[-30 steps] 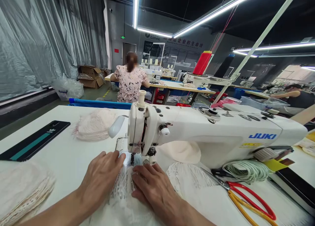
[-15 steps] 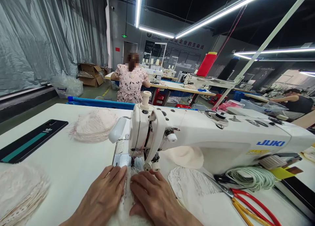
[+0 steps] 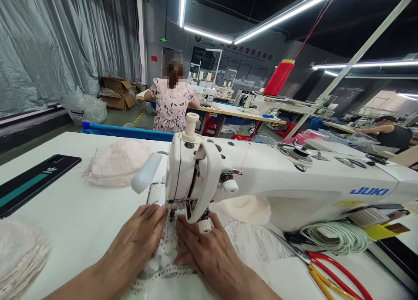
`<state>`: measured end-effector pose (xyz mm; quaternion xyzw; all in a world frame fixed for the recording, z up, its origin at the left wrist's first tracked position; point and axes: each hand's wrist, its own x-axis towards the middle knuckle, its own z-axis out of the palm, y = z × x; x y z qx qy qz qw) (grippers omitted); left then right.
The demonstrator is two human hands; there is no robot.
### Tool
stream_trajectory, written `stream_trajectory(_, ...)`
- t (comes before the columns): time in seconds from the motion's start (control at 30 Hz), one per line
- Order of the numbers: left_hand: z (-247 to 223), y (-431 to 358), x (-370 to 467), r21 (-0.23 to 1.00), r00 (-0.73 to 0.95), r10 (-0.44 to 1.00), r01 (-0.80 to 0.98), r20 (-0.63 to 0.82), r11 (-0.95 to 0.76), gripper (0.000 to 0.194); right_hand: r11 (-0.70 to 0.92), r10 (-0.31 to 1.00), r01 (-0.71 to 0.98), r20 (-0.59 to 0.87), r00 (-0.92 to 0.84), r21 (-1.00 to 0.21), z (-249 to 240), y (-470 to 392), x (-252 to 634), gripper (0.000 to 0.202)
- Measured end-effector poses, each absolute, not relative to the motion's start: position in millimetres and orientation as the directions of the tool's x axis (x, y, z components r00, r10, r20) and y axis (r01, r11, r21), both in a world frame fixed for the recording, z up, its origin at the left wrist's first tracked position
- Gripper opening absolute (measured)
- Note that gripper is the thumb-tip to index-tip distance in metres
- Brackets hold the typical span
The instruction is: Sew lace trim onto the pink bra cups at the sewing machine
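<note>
White lace fabric (image 3: 170, 243) lies under the presser foot (image 3: 172, 214) of a white sewing machine (image 3: 248, 165), its scalloped eyelet edge spread toward me. At the left of the needle, my left hand (image 3: 135, 239) presses on the lace with its fingers held together. My right hand (image 3: 212, 252) is closed on the lace to the right of the foot, fingers bent and partly hidden behind the machine's needle end. Beside that hand rest a fringed white lace piece (image 3: 257, 243) and a cream fabric piece (image 3: 250, 208).
Lace stacks (image 3: 119, 163) (image 3: 21, 258) and a black phone (image 3: 35, 182) are on the left of the table. Red-handled scissors (image 3: 333, 265) and a coil of pale green cord (image 3: 336, 237) lie on the right. A person (image 3: 173, 102) sits ahead, another (image 3: 392, 132) far right.
The lace has been fed forward under the foot, and its eyelet edge now shows between my wrists. Both hands have moved slightly forward with it. My view has shifted slightly.
</note>
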<state>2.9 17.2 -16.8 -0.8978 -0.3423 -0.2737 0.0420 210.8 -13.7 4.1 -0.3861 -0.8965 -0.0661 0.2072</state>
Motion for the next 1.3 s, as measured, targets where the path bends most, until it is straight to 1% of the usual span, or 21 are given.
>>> stream_trajectory(0.07,-15,19,3,0.113,0.596,0.578,0.636,0.557,-0.764,0.027,0.686,0.673,0.726,0.421,-0.608,-0.049,3,-13,213,0.041)
stream_trajectory(0.17,-10,15,6,0.107,0.572,0.597,0.666,0.562,-0.739,0.028,0.674,0.696,0.733,0.407,-0.592,-0.087,4,-16,215,0.043)
stream_trajectory(0.27,-6,2,6,0.087,0.601,0.583,0.652,0.547,-0.753,0.031,0.763,0.617,0.637,0.421,-0.665,-0.111,10,-23,215,0.056)
stream_trajectory(0.33,-4,-10,5,0.105,0.629,0.549,0.601,0.55,-0.792,0.03,0.825,0.548,0.55,0.418,-0.724,-0.129,15,-27,214,0.058)
stream_trajectory(0.37,-3,-18,4,0.14,0.632,0.542,0.571,0.554,-0.809,0.028,0.843,0.526,0.521,0.413,-0.743,-0.137,16,-28,214,0.054)
stream_trajectory(0.43,0,-31,3,0.22,0.621,0.553,0.532,0.555,-0.818,0.024,0.855,0.511,0.498,0.406,-0.758,-0.147,17,-30,213,0.036)
stream_trajectory(0.5,3,-41,4,0.247,0.601,0.575,0.541,0.555,-0.804,0.035,0.85,0.518,0.503,0.421,-0.745,-0.155,16,-31,212,0.023)
stream_trajectory(0.53,4,-44,5,0.226,0.592,0.578,0.562,0.561,-0.796,0.041,0.846,0.525,0.508,0.427,-0.736,-0.163,15,-32,211,0.021)
stream_trajectory(0.57,5,-45,6,0.198,0.583,0.578,0.586,0.571,-0.786,0.042,0.842,0.531,0.511,0.431,-0.73,-0.171,15,-32,210,0.021)
stream_trajectory(0.63,4,-44,7,0.129,0.586,0.539,0.596,0.605,-0.793,0.033,0.847,0.524,0.499,0.433,-0.733,-0.183,13,-33,209,0.023)
stream_trajectory(0.67,2,-43,7,0.098,0.594,0.51,0.587,0.622,-0.804,0.029,0.852,0.518,0.491,0.436,-0.736,-0.184,12,-34,208,0.027)
stream_trajectory(0.73,-2,-39,4,0.064,0.609,0.466,0.564,0.642,-0.824,0.029,0.853,0.514,0.491,0.442,-0.735,-0.176,11,-35,207,0.037)
stream_trajectory(0.77,-3,-37,3,0.065,0.606,0.457,0.555,0.651,-0.829,0.03,0.846,0.523,0.504,0.446,-0.726,-0.173,11,-35,207,0.035)
stream_trajectory(0.83,-4,-35,1,0.099,0.58,0.48,0.565,0.658,-0.819,0.028,0.828,0.548,0.534,0.454,-0.702,-0.175,10,-35,206,0.018)
stream_trajectory(0.87,-3,-35,2,0.105,0.57,0.488,0.573,0.662,-0.813,0.026,0.822,0.556,0.541,0.462,-0.691,-0.18,10,-35,206,0.014)
stream_trajectory(0.93,0,-34,4,0.07,0.579,0.491,0.598,0.65,-0.798,0.024,0.822,0.554,0.537,0.482,-0.679,-0.189,9,-35,206,0.017)
stream_trajectory(1.03,4,-33,11,-0.047,0.622,0.479,0.638,0.62,-0.768,0.03,0.829,0.54,0.532,0.502,-0.675,-0.176,9,-34,206,0.02)
stream_trajectory(1.07,5,-34,12,-0.068,0.626,0.479,0.647,0.616,-0.759,0.032,0.83,0.535,0.532,0.505,-0.678,-0.165,9,-34,207,0.022)
stream_trajectory(1.13,2,-35,13,-0.059,0.618,0.493,0.658,0.613,-0.751,0.032,0.84,0.516,0.525,0.502,-0.694,-0.138,11,-35,207,0.024)
stream_trajectory(1.3,-8,-41,5,0.05,0.582,0.553,0.661,0.596,-0.749,0.033,0.851,0.494,0.516,0.483,-0.723,-0.099,14,-37,210,0.019)
